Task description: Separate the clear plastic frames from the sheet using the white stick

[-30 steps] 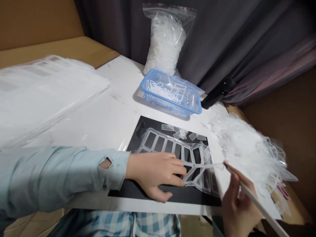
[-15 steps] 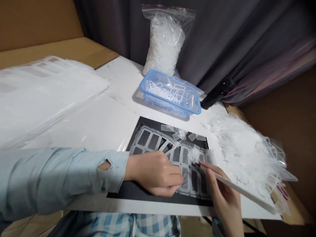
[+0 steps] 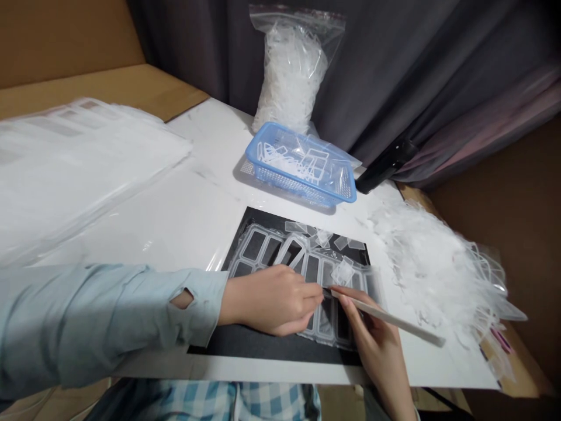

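Clear plastic lattice (image 3: pixel 267 248), moulded with rows of rectangular windows, lies flat on a black mat (image 3: pixel 245 345) near the front edge of the tabletop (image 3: pixel 210 140). Left hand (image 3: pixel 267 307) is over the lattice's lower-left part, fingers curled and closed; can't tell if they're pinching anything. Right hand (image 3: pixel 372 345) comes in from the front and grips a thin white stick (image 3: pixel 385 316) between thumb and fingers. Stick tip is just beside the left fingertips, on the lattice. A small clear square (image 3: pixel 342 271) sits on the lattice's right part, and loose clear rectangles (image 3: pixel 346 242) lie along the mat's far edge. Right of the mat, a heap of clear plastic scraps (image 3: pixel 429 275) spills over the tabletop's right edge. Behind the mat is a blue mesh basket (image 3: pixel 302 190) holding clear offcuts (image 3: pixel 293 158), with a zip bag of scraps (image 3: pixel 291 76) behind it by the far edge. Stack of white sheets (image 3: pixel 87 169) at the left edge. Grey curtain (image 3: pixel 394 76) behind.
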The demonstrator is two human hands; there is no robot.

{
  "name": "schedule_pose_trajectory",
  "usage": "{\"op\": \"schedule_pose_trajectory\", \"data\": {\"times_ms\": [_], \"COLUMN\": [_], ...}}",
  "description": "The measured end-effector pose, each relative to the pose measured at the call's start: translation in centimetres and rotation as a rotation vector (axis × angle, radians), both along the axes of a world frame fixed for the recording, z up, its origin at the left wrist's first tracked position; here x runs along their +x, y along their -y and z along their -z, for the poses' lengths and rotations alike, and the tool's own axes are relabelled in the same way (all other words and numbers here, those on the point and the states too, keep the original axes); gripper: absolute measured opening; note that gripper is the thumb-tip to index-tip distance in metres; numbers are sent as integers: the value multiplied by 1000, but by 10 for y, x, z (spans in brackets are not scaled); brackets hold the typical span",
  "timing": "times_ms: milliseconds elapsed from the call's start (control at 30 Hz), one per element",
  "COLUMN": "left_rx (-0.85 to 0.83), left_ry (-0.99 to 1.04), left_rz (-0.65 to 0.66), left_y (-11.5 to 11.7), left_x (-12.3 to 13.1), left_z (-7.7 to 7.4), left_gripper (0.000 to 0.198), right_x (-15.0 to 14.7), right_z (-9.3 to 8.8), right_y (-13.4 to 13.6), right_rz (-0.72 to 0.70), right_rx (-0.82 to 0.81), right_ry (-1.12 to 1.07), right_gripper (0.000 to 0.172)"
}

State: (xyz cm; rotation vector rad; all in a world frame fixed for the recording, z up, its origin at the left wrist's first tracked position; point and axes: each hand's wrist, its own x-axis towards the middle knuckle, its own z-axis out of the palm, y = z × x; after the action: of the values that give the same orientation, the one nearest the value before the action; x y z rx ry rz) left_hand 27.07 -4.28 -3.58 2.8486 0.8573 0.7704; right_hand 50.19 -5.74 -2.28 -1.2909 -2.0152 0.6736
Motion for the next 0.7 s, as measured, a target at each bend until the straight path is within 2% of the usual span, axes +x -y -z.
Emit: {"op": "schedule_pose_trajectory", "data": {"times_ms": [100,233,400,500,700], "left_rx": [31,35,43,40,-6], "left_ry": [-42,-51,-68,-67,-60], "left_rz": [49,52,47,44,47], "left_y": [-1,-1,-1,-1,-2], "left_x": [0,0,1,1,1], "left_z": [0,-2,-4,-5,-7], "left_gripper": [24,24,18,17,15], "right_x": [0,-5,-17,-20,-15], "right_z": [0,-2,-4,1,9], "right_y": [0,-1,0,1,-5], "right_rz": [-16,-81,-207,-213,-198], "right_rx": [-4,-7,232,375,417], "right_ry": [3,38,220,311,368], "right_gripper": [20,19,21,24,24]}}
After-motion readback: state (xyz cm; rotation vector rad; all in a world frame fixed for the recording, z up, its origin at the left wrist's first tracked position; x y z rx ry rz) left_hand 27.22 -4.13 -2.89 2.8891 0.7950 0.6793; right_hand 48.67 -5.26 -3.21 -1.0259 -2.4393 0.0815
